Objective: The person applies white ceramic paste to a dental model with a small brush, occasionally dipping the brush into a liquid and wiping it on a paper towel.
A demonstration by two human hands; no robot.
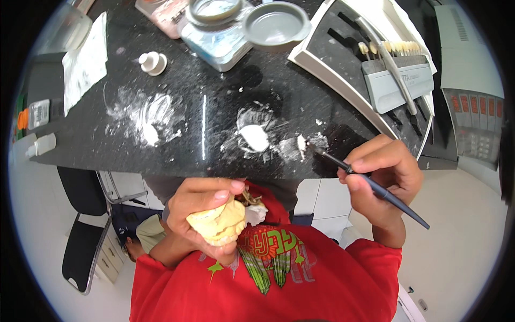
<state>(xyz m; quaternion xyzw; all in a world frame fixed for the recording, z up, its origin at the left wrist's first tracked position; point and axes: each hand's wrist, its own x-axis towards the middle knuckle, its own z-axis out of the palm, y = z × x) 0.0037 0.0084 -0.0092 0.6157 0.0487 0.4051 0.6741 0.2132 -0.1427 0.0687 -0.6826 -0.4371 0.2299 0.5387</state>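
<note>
The left hand (188, 206) is closed around a yellow toothed cast (217, 222), thumb and fingers pressed to its sides, while the right hand (389, 172) pinches a slim dark-handled brush (399, 204) between thumb and fingers, much as one holds a pen.

The cast sits just below and left of the frame's centre, its row of teeth turned toward the bottom. Close against its right side are a whitish piece (256, 213) and some brownish hardware (249, 198); how these join the cast cannot be made out. The brush slants from right of centre up to the left, its tip just beside a small white mound (301, 143); whether they touch is unclear.

Around that, on the black countertop (316, 104), a larger white mound (254, 138) lies near the centre and a smeared white patch (151, 134) farther left. A small white container (153, 63) stands at upper left, near a sheet of white paper (86, 64). At top centre, a grey bowl (276, 24) is beside a clear plastic box (214, 45). A white-walled tray (302, 53) fills the upper right, with a grey holder (399, 88) of tooth-coloured tabs. A black chair (86, 252) shows at lower left.
</note>
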